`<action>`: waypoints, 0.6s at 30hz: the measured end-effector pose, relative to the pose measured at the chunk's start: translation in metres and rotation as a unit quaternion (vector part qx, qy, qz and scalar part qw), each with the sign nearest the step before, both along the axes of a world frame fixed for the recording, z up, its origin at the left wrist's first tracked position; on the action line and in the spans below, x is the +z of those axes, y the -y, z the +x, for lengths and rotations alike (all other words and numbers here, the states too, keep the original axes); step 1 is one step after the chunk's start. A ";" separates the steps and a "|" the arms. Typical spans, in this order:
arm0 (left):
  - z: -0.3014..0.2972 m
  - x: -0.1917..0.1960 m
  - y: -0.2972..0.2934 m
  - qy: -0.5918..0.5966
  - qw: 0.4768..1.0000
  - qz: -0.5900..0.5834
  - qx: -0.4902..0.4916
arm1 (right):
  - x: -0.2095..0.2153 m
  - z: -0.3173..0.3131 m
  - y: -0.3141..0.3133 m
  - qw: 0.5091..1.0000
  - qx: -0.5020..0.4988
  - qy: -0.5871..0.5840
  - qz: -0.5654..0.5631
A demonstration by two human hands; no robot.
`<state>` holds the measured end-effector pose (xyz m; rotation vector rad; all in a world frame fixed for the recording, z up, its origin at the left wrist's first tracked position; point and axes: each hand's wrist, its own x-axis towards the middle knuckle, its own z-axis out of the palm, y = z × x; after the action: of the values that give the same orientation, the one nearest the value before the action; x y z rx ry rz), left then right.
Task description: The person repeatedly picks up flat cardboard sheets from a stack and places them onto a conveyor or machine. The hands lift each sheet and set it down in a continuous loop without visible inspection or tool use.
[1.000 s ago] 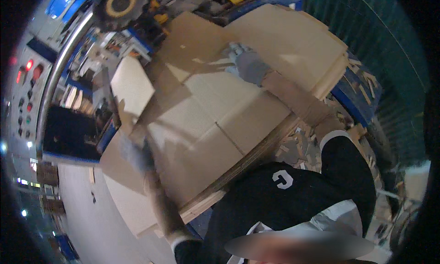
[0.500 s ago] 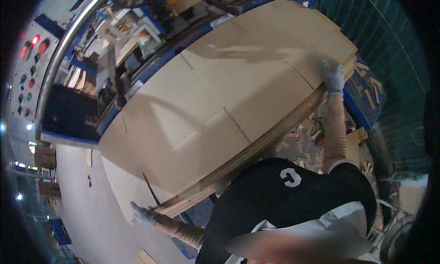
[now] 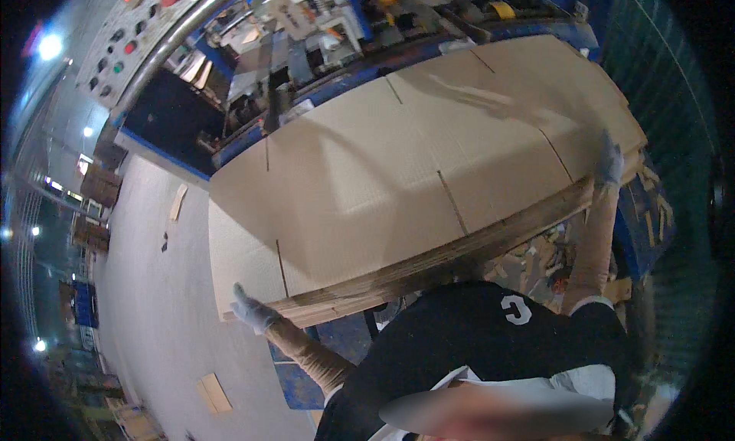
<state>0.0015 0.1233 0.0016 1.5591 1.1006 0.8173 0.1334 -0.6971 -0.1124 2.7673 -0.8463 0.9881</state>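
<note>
Stack of flat corrugated cardboard sheets (image 3: 398,181) fills the centre of view, long axis running from 8 o'clock up to 2 o'clock, slotted flap cuts showing on the top sheet. My left hand (image 3: 251,311), gloved, sits at the stack's 7 o'clock corner, fingers spread open and flat against the layered edge. My right hand (image 3: 610,164), also gloved, is at the 3 o'clock end, pressed on the stack's corner; whether that grip is closed around the sheets I cannot tell. Beyond the stack, toward 12 o'clock, blue machine (image 3: 367,35). Control panel (image 3: 142,27) with red and green buttons at 10 o'clock. Pale floor (image 3: 153,288) at 8 o'clock, small cardboard scrap (image 3: 214,393) lying on it.
</note>
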 end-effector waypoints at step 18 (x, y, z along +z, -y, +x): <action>0.021 0.046 -0.084 0.377 0.868 -0.265 -0.182 | 0.169 -0.018 -0.072 0.669 0.342 0.400 0.525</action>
<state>0.0224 0.2070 0.0472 0.8065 0.3739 0.6843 0.1152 -0.6256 0.0569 3.6634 -0.3828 2.7629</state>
